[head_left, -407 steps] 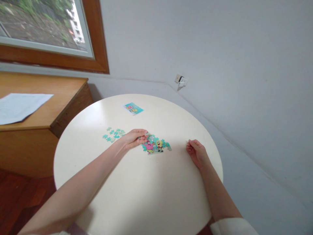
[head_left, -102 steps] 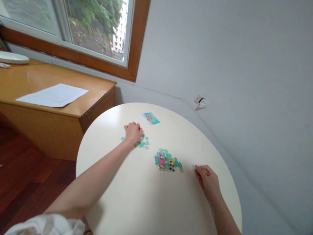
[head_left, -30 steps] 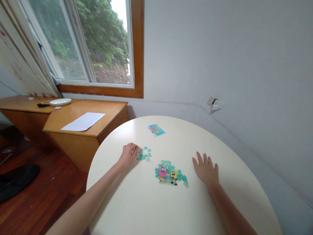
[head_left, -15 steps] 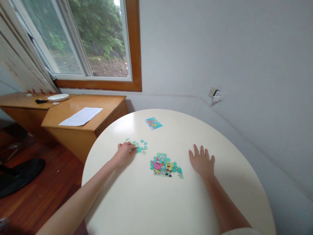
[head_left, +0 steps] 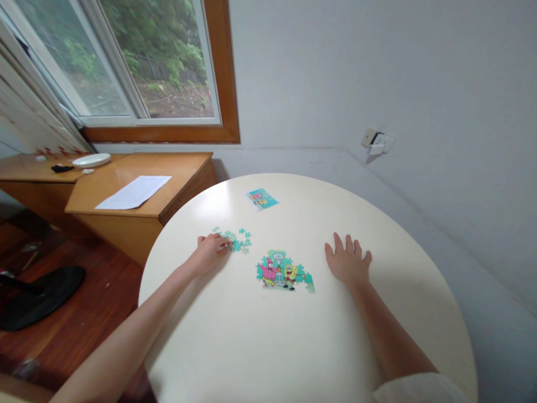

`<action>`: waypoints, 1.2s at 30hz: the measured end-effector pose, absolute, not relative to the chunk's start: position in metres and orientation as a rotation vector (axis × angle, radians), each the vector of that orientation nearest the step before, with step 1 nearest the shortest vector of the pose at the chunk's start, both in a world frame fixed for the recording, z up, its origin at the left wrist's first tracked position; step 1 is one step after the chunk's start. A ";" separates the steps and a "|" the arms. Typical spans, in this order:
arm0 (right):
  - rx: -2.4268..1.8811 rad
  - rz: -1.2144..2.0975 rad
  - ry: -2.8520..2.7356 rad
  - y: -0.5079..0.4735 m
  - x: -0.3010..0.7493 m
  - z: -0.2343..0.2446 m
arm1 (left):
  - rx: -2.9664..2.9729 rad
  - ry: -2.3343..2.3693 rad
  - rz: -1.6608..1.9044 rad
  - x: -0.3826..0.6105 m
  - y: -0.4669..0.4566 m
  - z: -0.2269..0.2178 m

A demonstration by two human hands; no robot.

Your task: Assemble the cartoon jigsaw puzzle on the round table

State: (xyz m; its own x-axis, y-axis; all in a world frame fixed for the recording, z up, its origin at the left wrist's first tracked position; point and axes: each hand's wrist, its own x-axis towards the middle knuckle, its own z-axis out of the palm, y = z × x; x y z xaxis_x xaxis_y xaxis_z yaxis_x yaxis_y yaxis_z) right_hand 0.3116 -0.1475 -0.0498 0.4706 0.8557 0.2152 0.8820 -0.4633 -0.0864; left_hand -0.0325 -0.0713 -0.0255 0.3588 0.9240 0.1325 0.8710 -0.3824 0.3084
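Observation:
My left hand (head_left: 210, 251) is at the near left edge of a pile of loose green puzzle pieces (head_left: 240, 244). Its thumb and fingers are pinched together on what looks like a puzzle piece, mostly hidden by the fingers. To the right of the pile lies a partly joined jigsaw puzzle (head_left: 277, 271) with a pink starfish, a grey-green figure and a yellow square figure on green. Further right, my right hand (head_left: 347, 262) rests palm down on the table, fingers spread and holding nothing.
The round white table (head_left: 260, 341) stands by a white wall with a socket (head_left: 376, 141). A small reference picture (head_left: 262, 198) lies towards its far edge. On the left, a wooden desk (head_left: 184, 168) bears a paper sheet (head_left: 133, 192) and a white plate (head_left: 91, 160).
The view has tilted down a little, so the table things sit higher in it. My left hand's fingers have drawn together at the pile's edge. The right hand stays put.

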 end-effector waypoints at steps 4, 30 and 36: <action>-2.549 -0.101 -1.470 -0.137 0.310 -0.046 | 2.439 1.605 0.403 -0.030 -0.068 -0.023; -2.615 0.117 -1.230 -0.098 0.304 -0.037 | 2.390 1.703 0.291 -0.019 -0.071 -0.019; -2.603 0.137 -1.230 -0.099 0.303 -0.035 | 2.401 1.661 0.371 -0.016 -0.082 -0.011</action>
